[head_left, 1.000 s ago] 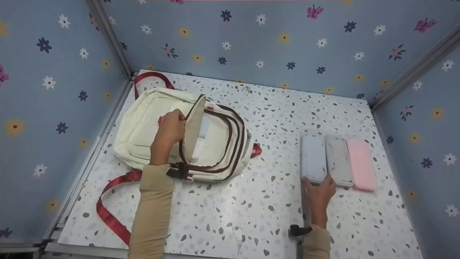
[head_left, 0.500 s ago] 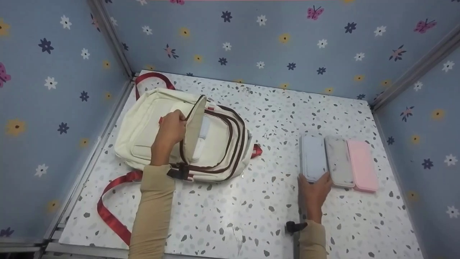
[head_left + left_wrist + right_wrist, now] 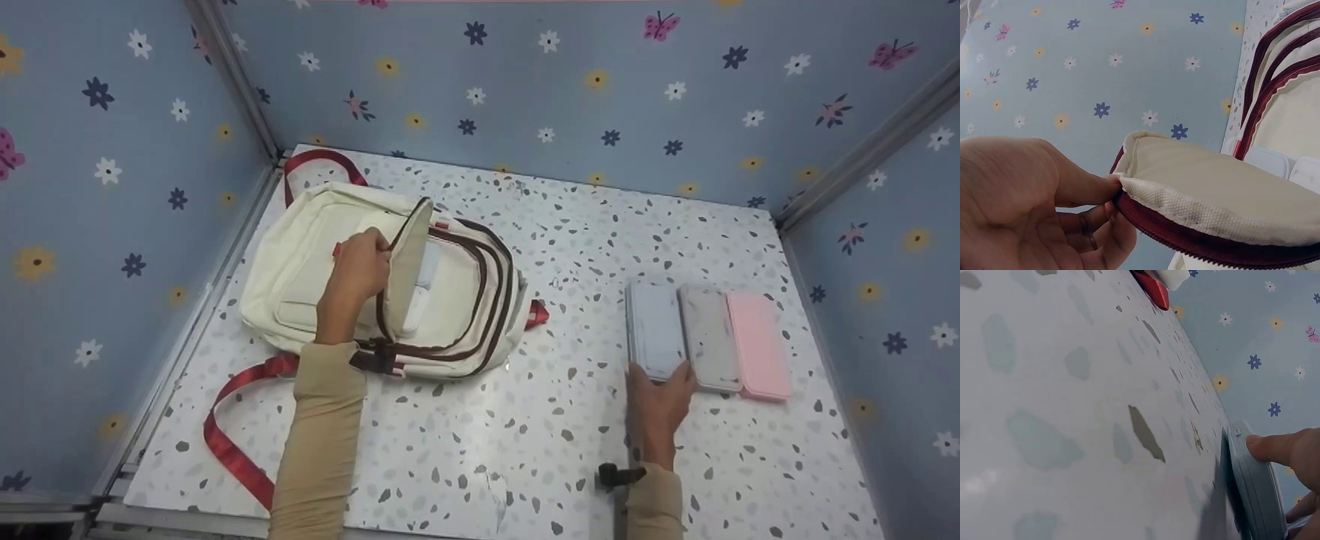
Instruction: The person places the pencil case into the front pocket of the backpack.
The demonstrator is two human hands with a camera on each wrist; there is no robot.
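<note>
A cream backpack [image 3: 300, 262] with dark red zips lies on the table at the left. My left hand [image 3: 360, 264] pinches the zipped edge of its front pocket flap [image 3: 1207, 174] between thumb and fingers and holds it raised. White and pale blue objects [image 3: 424, 266] lie inside the open pocket, partly hidden by the flap. On the right, my right hand [image 3: 661, 397] grips the near end of a flat light blue case [image 3: 656, 330], thumb and fingers at its two sides. In the right wrist view the thumb lies on the case [image 3: 1255, 489].
A grey case [image 3: 710, 337] and a pink case [image 3: 759, 345] lie side by side right of the light blue one. A red strap [image 3: 232, 450] loops at the table's near left. Flower-printed walls [image 3: 525, 82] enclose the table [image 3: 480, 465].
My right hand has shifted slightly left, its fingers now round the near end of the light blue case. The left hand keeps its hold on the flap.
</note>
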